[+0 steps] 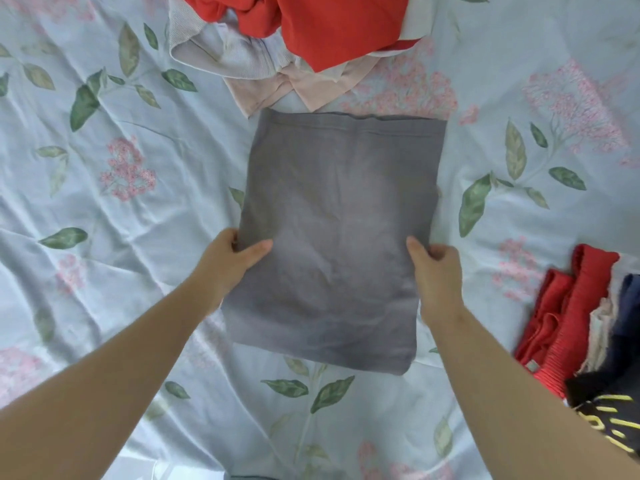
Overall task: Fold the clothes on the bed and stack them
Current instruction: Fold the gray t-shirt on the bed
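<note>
grey shirt [332,237] folded into a flat rectangle mid-bed, messy red clothes [311,26] behind it, folded stack [588,327] off right.

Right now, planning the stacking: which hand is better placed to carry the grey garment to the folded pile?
Probably the right hand: it grips the grey garment nearer the folded pile; the left hand grips the far edge.

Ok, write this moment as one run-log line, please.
step: folding grey garment | left hand: grips its left edge | right hand: grips its right edge | unfolded pile: far side | folded stack: right
</note>
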A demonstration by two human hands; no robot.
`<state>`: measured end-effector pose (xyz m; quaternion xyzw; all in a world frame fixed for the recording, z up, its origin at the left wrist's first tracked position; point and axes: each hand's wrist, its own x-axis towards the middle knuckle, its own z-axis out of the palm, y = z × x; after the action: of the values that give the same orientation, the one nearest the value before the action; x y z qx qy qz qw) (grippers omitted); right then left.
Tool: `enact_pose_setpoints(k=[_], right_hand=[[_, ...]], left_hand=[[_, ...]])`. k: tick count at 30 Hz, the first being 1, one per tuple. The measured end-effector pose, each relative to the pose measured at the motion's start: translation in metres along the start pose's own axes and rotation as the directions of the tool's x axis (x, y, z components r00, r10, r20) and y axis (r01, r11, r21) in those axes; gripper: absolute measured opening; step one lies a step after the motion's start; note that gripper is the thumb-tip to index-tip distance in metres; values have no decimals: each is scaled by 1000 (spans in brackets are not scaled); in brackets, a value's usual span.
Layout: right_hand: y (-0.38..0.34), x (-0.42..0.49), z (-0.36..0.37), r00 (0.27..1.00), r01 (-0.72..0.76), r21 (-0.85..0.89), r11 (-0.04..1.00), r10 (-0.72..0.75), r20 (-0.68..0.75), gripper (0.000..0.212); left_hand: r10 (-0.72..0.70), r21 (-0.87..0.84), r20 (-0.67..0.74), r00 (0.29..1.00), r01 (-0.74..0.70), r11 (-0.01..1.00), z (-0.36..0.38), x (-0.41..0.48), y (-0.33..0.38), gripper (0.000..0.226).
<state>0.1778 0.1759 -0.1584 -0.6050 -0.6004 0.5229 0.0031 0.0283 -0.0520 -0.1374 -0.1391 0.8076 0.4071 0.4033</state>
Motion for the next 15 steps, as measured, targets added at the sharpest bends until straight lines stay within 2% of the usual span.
enact_pose_setpoints(k=[3, 6, 8, 10, 13, 15], right_hand=[[29, -41, -10, 994, -82, -47, 996, 86, 73, 25], [47, -71, -15, 971, -211, 55, 976, 203, 124, 18], [53, -83, -18, 953, -267, 71, 961, 252, 166, 13], [56, -91, -23, 955, -254, 78, 964, 238, 175, 9], [56, -99, -30, 969, -181, 46, 982, 170, 179, 10], [60, -104, -32, 955, -167, 19, 986, 157, 252, 11]], left_hand=[[-35, 71, 90, 995, 28, 997, -3, -34, -35, 27], [-73, 131, 173, 982, 50, 990, -13, -48, -56, 37], [-43, 184, 177, 983, 10, 983, -20, -53, -62, 31], [31, 226, 114, 993, -57, 972, -24, -59, -62, 9], [134, 349, 25, 991, -135, 927, -20, -65, -68, 19], [87, 452, 84, 993, -115, 885, -15, -68, -74, 16]])
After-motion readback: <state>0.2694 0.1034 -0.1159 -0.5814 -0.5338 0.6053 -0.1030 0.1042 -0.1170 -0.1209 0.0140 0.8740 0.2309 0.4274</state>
